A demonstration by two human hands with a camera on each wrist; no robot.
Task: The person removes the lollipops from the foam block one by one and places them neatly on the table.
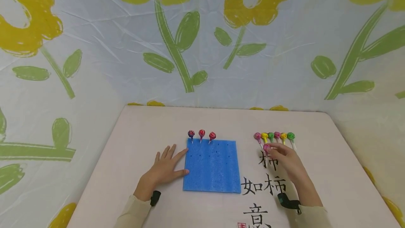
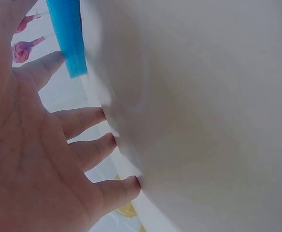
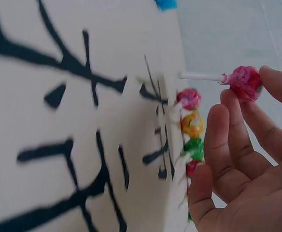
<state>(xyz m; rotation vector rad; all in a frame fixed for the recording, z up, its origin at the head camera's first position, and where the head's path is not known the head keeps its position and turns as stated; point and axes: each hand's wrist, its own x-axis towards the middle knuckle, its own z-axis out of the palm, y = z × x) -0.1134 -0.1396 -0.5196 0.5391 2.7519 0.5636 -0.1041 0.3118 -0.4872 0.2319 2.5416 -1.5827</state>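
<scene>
A blue foam board [image 1: 211,171] with small holes lies on the table. Along its far edge stand a dark blue-and-red lollipop [image 1: 191,134] and two red lollipops [image 1: 201,133], their sticks in the foam. My left hand [image 1: 165,168] spreads its fingers on the table, with the thumb and index fingertip touching the board's left edge. In my right hand [image 1: 289,161] a pink lollipop [image 3: 246,83] is pinched by its wrapped head, its white stick pointing away from the palm in the right wrist view. Just beyond that hand lies a row of several pink, yellow and green lollipops [image 1: 271,136].
Black brush characters [image 1: 274,185] and a red seal mark [image 1: 242,225] are on the pale tabletop [image 1: 142,126], right of the board. A cloth [image 1: 126,45] with yellow flowers and green stems hangs behind and beside the table.
</scene>
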